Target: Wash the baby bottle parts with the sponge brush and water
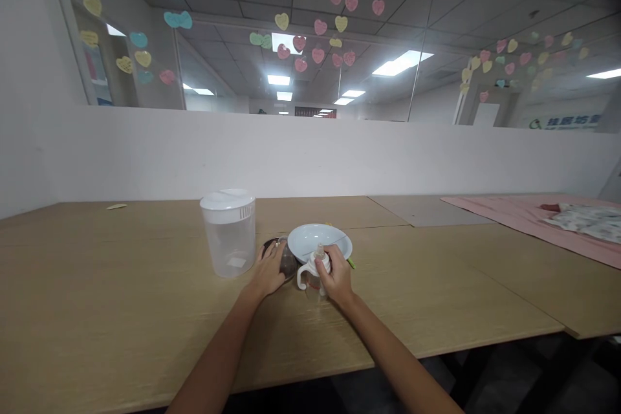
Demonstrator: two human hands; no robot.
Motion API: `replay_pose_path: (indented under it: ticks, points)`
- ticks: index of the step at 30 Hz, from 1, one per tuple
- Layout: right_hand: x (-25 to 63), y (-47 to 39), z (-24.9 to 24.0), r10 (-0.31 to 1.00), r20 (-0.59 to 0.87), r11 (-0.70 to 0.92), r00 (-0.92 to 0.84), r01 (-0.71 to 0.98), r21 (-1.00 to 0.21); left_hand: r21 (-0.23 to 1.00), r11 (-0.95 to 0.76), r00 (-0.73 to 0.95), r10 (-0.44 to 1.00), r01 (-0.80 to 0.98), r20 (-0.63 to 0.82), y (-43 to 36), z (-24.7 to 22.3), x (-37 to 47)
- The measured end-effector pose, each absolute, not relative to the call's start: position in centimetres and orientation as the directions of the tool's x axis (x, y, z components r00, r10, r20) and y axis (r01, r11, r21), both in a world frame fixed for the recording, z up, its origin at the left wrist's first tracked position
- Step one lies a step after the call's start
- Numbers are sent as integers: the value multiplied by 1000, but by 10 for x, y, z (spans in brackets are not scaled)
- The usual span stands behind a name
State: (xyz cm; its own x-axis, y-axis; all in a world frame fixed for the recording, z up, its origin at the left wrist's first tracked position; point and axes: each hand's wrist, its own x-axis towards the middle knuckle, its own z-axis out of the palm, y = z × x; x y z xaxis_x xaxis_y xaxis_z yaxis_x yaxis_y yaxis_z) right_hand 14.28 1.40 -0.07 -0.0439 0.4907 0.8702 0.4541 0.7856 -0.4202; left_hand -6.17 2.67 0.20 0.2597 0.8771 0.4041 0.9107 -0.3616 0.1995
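My right hand (334, 275) is closed around the white top of a baby bottle (314, 281) with a clear body, a clear teat and white side handles. The bottle stands upright at the table's front middle, close before a white bowl (310, 233). My left hand (268, 272) rests with fingers stretched over a dark, round, glossy thing (288, 264), perhaps a pot or a lid; the hand hides much of it. A green tip (351, 263) sticks out at the bowl's right side, its remainder hidden.
Left of my hands stands a tall translucent bucket (229, 239) with a white lid. A pink cloth (514, 217) with a patterned garment (587, 220) lies far right on the wooden table (436, 291). A small flat scrap (116, 206) lies back left. A low white wall (291, 155) bounds the back.
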Motion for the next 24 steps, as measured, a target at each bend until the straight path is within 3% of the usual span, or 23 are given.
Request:
replay_pose_path:
  ticks: [18, 24]
  points:
    - [142, 12, 1, 493, 869, 783, -41, 456, -423, 64, -348, 262, 802, 935, 537, 20, 6, -57]
    - [142, 12, 1, 502, 864, 783, -45, 447, -432, 159, -257, 139, 840, 953, 525, 17, 13, -53]
